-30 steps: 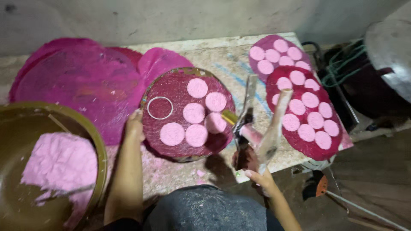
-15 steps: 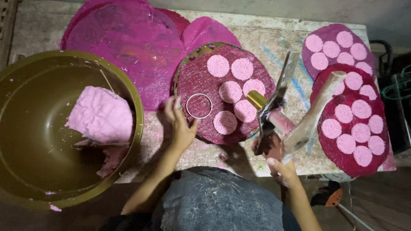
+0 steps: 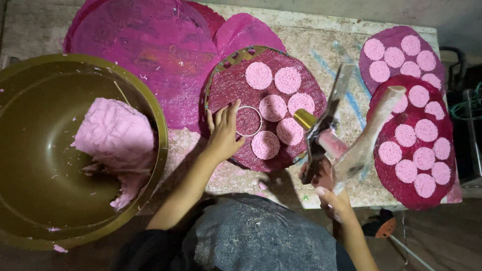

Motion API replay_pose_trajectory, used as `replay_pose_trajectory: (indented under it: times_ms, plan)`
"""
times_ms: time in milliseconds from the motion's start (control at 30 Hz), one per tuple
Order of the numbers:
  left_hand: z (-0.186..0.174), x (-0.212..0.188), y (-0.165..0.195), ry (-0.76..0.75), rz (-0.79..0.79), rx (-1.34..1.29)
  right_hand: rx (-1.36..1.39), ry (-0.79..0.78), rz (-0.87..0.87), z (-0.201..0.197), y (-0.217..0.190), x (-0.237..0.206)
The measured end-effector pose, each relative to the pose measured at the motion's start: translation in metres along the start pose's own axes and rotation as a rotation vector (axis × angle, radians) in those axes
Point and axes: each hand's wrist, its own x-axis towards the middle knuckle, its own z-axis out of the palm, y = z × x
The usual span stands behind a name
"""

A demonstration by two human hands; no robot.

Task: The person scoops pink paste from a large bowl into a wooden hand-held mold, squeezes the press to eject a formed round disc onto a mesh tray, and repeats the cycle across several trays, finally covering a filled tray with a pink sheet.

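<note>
A thin metal ring [image 3: 248, 121] lies flat on a round woven tray [image 3: 226, 85] lined with dark pink cloth, at the tray's left-centre, and every place here is told from that ring. The left hand [image 3: 223, 131] rests just left of it, fingers spread open, fingertips touching the ring's rim and the cloth. On the same tray, to the right of the ring and above it, lie six pink cakes [image 3: 274, 108], round and flat: two above, two level with it, two slightly below. Further right, past the tray's edge, the right hand [image 3: 331, 193] is closed around a bundle of tools [image 3: 331, 135]: a dark blade-like strip, a pale wooden stick and a piece with a brass-coloured end; how many tools exactly, I cannot tell. Well to the right lie two more cloth-lined trays [image 3: 389, 170], overlapping; the upper one shows about seven cakes, the lower one about eleven, some half hidden by the stick. Above and left of the ring, several bare pink round mats [image 3: 145, 45] are stacked on the bench [image 3: 321, 45]. Far left stands one large brass-coloured bowl [image 3: 40, 150] holding one lump of pink dough [image 3: 113, 133].
</note>
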Motion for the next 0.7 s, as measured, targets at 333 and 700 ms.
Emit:
replay_pose_trajectory:
  times_ms: [333,700]
  plan:
    - [-0.049,0.044,0.016,-0.358,0.027,-2.113,-0.033,-0.697,0.437,-0.015,0.002,0.06]
    - [-0.068,0.101,0.008,-0.27,0.479,-2.125,-0.608,-0.752,0.686,-0.052,-0.094,0.159]
